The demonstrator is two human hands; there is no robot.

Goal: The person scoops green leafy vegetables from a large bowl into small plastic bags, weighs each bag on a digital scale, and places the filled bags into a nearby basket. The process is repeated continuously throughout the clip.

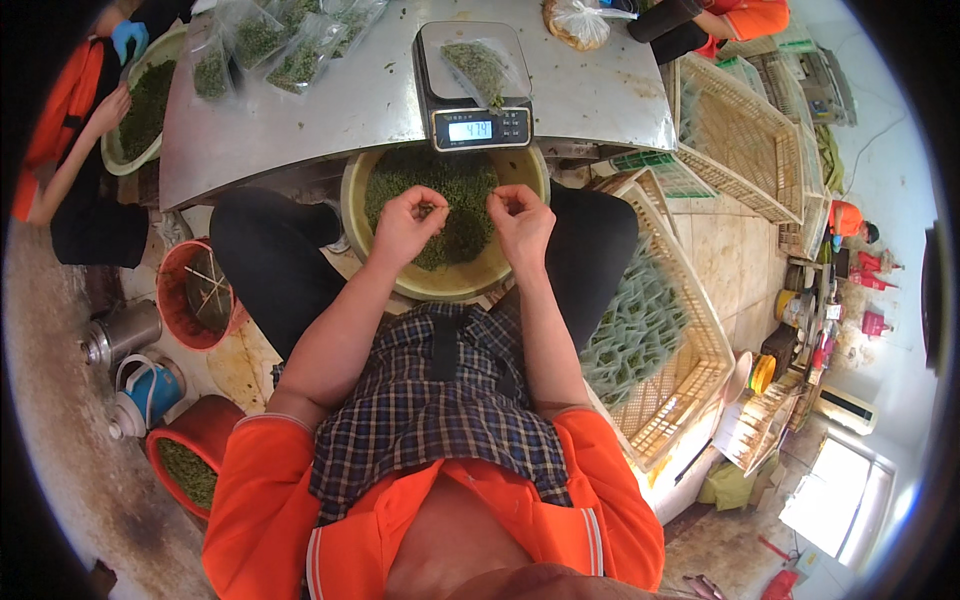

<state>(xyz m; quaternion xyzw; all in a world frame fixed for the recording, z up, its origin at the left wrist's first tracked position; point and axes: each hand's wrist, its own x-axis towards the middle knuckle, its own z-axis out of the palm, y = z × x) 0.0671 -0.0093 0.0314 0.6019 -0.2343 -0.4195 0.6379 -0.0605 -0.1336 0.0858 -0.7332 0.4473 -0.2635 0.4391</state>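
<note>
Both my hands are over a wide yellowish basin (450, 289) of small green peppercorn-like berries (457, 169) between my knees. My left hand (412, 221) has its thumb and fingertips pinched together; a tiny bit may be between them. My right hand (521, 217) is curled at the basin's right side, thumb close to the fingers; whether it holds anything is unclear. Beyond them, a digital scale (480, 129) stands at the edge of the metal table (337, 112), with a clear plastic bag of the berries (476, 67) lying on its plate. Its display is lit.
More filled bags (259, 37) lie at the table's far left. A plastic crate (675, 420) of packed bags (637, 330) stands by my right leg, a red bucket (184, 296) at my left. Co-workers sit at far left (67, 127) and far right (750, 19).
</note>
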